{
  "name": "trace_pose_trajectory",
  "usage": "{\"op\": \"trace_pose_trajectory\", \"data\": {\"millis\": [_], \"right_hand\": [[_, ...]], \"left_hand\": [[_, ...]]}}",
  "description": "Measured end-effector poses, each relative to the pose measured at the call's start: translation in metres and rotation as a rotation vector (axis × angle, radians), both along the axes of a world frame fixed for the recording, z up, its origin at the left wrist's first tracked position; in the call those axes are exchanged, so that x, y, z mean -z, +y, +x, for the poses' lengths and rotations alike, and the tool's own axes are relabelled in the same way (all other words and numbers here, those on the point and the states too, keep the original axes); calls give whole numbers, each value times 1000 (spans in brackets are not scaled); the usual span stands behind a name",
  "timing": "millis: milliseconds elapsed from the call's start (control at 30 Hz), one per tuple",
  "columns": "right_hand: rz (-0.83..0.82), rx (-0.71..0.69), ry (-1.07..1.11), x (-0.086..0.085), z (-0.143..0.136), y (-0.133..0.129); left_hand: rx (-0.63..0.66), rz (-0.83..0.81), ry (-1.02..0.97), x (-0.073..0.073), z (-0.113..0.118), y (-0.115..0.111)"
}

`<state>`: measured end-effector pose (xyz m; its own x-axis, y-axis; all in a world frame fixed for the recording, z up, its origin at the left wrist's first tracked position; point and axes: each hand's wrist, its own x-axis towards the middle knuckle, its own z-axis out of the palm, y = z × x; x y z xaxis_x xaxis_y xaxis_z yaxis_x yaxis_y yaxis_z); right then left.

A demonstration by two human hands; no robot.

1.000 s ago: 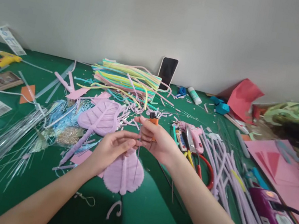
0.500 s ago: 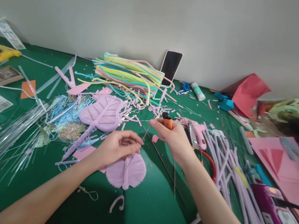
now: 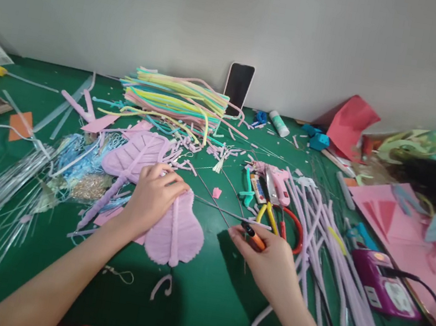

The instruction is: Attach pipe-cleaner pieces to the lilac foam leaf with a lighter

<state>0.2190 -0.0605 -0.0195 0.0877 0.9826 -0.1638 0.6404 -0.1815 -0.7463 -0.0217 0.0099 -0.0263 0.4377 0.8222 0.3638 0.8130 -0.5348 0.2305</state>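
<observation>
Got a lilac curl [image 3: 168,286] lying nearer than the left hand [image 3: 155,194], then a purple leaf shape [image 3: 178,232] right beneath that hand's half-curled fingers, probably being steadied; can't tell if gripped. Got an orange lighter [image 3: 257,241] tucked in the closed right hand [image 3: 274,260], likely for easy reach. See a phone [image 3: 238,87] propped upright well beyond both.

The leaf [image 3: 190,239] is lilac, the lighter [image 3: 257,241] orange and black.

The left hand [image 3: 154,195] and right hand [image 3: 273,264] are bare, as are both slender forearms [image 3: 73,265].
</observation>
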Motion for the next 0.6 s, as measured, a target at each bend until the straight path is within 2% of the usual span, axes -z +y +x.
{"op": "trace_pose_trajectory", "data": {"millis": [133,267,467,600], "right_hand": [[199,-97,-270,4,5,14],[170,-211,-427,10,2,28],[226,-254,-364,7,7,32],[258,-271,-310,1,12,41]], "left_hand": [[22,-43,-13,2,3,1],[30,-21,-48,3,1,0],[53,-5,-27,0,1,-3],[122,-71,-3,-4,4,-9]]}}
